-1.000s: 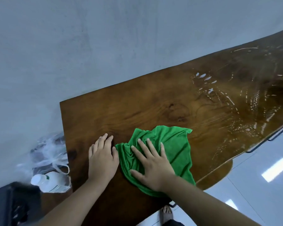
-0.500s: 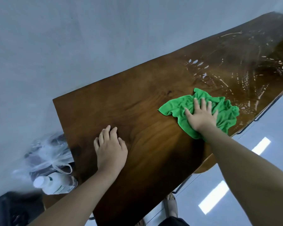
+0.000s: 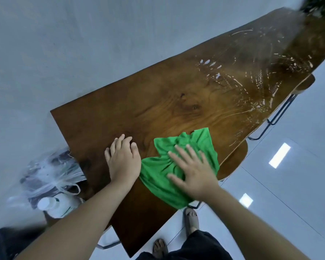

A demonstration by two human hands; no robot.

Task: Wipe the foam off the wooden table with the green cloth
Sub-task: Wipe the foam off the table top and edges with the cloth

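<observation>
Head view: green cloth (image 3: 178,166) flat under right hand (image 3: 195,172) on wooden table (image 3: 158,102)

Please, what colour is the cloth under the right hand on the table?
Bright green, plain with no pattern. The cloth shows clearly in the head view, under the right hand.

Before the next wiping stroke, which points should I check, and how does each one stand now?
1. Right hand on cloth: ok, the flat palm presses it.
2. Left hand flat on table, beside the cloth: ok.
3. Foam gone: not ok, streaks lie on the far right part.
4. Way from cloth to foam free: ok, only bare wood between them.
5. Cloth fully on the table: cannot tell, its near corner lies at the edge.
</observation>
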